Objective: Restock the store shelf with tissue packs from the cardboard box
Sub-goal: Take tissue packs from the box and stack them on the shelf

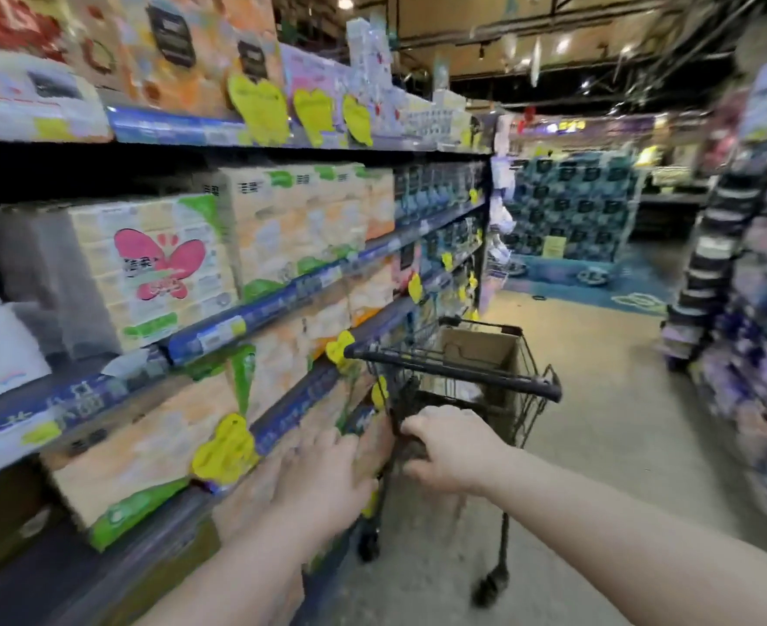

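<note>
A black wire shopping trolley (463, 381) is seen parked close beside the long blue-edged store shelf (282, 305), and an open brown cardboard box (485, 354) is carried inside its basket. No tissue packs can be made out within the box, as its contents are hidden by the basket wall and by blur. The shelf tiers are already filled with pale orange and green plastic-wrapped tissue packs (156, 445).

The right hand (449, 449) is curled around the near rim of the basket, below the push bar. The left hand (327, 472) is spread flat, fingers extended, against a pack on the lower shelf; nothing is gripped by it.

Several risks can be judged from this. The trolley could be rolled away or swung into the shelf edge if it is pulled one-handed. The yellow butterfly-shaped price tags (226, 449) could be knocked off by the left forearm. A pack pushed unevenly could be skewed or tipped from the tier.
</note>
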A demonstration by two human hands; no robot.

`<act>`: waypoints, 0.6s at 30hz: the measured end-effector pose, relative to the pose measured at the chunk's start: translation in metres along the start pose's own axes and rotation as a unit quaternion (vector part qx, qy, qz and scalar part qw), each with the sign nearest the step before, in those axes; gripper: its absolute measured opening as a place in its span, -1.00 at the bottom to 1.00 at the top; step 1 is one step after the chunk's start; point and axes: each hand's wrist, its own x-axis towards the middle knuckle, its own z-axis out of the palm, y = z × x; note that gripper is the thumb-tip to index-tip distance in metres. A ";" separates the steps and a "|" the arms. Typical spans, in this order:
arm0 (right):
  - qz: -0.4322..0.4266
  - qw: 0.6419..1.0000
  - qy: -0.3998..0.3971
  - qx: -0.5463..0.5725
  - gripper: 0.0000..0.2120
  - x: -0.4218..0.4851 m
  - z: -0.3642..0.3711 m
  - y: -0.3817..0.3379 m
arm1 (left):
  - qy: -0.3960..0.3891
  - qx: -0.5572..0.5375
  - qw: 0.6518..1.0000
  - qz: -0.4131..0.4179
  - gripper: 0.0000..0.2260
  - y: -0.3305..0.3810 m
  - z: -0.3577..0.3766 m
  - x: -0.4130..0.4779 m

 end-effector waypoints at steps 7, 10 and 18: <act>0.120 0.992 -0.031 0.028 -0.49 -0.078 0.013 0.130 | -0.020 0.009 0.995 0.101 -0.51 0.142 0.029 0.031; 0.164 0.984 -0.031 0.059 -0.50 -0.097 0.020 0.167 | -0.032 0.012 0.991 0.132 -0.53 0.184 0.039 0.048; 0.256 0.961 -0.060 0.088 -0.49 -0.113 0.055 0.258 | -0.080 -0.002 0.974 0.213 -0.51 0.276 0.078 0.111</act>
